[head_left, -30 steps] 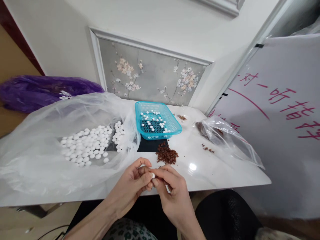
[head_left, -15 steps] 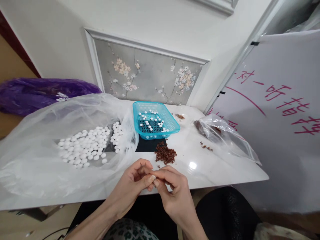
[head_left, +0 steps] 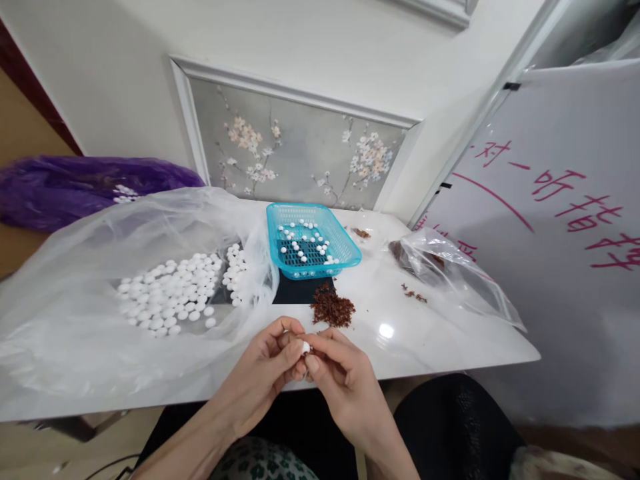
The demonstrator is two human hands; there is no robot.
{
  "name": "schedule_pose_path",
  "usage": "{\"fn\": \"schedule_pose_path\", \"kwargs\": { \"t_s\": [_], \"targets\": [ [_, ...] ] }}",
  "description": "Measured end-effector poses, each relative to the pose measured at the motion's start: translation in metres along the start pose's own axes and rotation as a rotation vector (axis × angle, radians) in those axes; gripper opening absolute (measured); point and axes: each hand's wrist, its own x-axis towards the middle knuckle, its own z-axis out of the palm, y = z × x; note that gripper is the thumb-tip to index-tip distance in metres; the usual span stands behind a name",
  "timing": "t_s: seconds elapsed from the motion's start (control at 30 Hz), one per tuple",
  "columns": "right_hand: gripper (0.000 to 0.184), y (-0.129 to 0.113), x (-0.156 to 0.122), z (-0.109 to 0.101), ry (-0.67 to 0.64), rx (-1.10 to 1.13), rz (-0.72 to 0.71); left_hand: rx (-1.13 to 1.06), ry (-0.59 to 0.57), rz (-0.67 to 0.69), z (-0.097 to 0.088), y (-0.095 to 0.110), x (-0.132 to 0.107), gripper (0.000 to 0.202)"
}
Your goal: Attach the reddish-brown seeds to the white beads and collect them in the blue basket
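A small white ball shows between my fingertips, just in front of the table's near edge. My left hand is closed, its thumb and fingers pressed on the ball's left side. From the other side my right hand pinches at the same ball with thumb and forefinger. A dark speck shows beside the ball, too small to name. Just beyond my hands lies a heap of small reddish-brown star-like pieces. Behind it stands a turquoise plastic basket with several white balls in it.
At left a big clear plastic bag lies open with many white balls. A purple bag is behind it. At right sit a clear bag of brown pieces and a few loose brown pieces. A whiteboard stands at right.
The white ball shows more plainly between my fingertips now, as my fingers have shifted slightly around it. Basket, bags and heap stay in place.
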Motion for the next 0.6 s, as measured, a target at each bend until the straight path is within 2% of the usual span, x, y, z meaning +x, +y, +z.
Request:
{"fn": "schedule_pose_path", "kwargs": {
  "t_s": [0.2,0.33,0.43,0.53,0.6],
  "targets": [
    [0.027,0.008,-0.002,-0.002,0.013,-0.022,-0.032,-0.011,0.007,0.007,-0.002,-0.003,-0.002,0.013],
    [0.029,0.029,0.0,-0.014,0.191,-0.025,-0.11,0.092,0.043,0.067,0.01,0.005,-0.004,0.01],
    [0.027,0.047,0.005,-0.018,0.325,-0.014,-0.109,0.374,0.044,0.281,0.026,0.028,0.015,0.01],
    [0.029,0.059,0.011,-0.015,0.363,0.042,-0.095,0.588,0.171,0.598,0.037,0.061,0.046,0.017],
    [0.031,0.063,0.013,-0.012,0.373,0.072,-0.09,0.633,0.19,0.672,0.04,0.081,0.056,0.026]
  ]
}}
